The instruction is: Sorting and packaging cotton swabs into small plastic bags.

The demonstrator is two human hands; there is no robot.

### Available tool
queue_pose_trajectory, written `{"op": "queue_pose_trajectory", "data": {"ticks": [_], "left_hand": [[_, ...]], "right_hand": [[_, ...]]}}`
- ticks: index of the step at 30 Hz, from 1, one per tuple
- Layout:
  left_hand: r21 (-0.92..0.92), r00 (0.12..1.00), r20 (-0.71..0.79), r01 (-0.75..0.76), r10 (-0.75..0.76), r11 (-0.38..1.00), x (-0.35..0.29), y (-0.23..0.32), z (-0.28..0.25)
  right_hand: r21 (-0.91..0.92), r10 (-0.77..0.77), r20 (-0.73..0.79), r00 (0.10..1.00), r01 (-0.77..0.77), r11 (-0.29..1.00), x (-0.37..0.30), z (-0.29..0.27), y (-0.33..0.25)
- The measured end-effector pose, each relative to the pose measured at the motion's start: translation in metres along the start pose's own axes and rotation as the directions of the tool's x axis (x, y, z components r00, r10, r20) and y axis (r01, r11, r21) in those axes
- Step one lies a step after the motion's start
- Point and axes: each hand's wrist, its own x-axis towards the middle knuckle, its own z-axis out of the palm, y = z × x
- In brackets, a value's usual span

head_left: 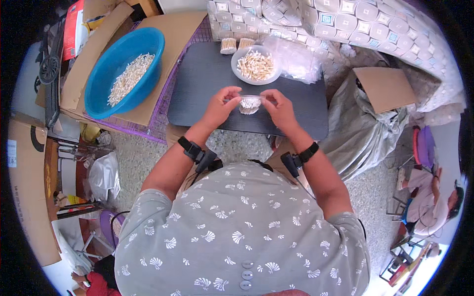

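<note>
Over the near part of the dark table [197, 74], a small clear plastic bag of cotton swabs [250, 104] is held between my two hands. My left hand [224, 104] pinches the left end of its upper edge, and my right hand [278, 108] pinches the right end. White swab tips show through the film. Just beyond my hands stands a whitish bowl [244, 80] full of loose swabs. Two bundles of swabs [228, 46] lie behind it at the far edge. Right of the bowl, a pile of clear plastic bags [298, 59] is spread out.
On cardboard [185, 29] to the left sits a large blue basin [109, 61] with many loose swabs. Patterned fabric [365, 22] hangs along the back. A grey cover [365, 133] with a cardboard piece [385, 90] lies at right. Another person [429, 202] sits far right.
</note>
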Motion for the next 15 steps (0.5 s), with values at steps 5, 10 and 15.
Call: {"op": "queue_pose_trajectory", "data": {"ticks": [5, 10, 15], "left_hand": [[0.017, 0.987, 0.113, 0.116, -0.117, 0.993, -0.021, -0.011, -0.001], [0.124, 0.988, 0.137, 0.054, -0.071, 0.991, -0.02, -0.002, 0.011], [0.066, 0.998, 0.061, -0.04, 0.036, 0.997, -0.013, 0.002, 0.011]], "right_hand": [[-0.004, 0.058, 0.036, 0.998, -0.058, 0.998, -0.025, -0.002, 0.008], [-0.07, -0.023, 0.101, 0.995, 0.03, 0.997, -0.026, 0.008, 0.009], [-0.093, -0.043, 0.051, 0.998, 0.048, 0.995, -0.02, 0.008, -0.009]]}}
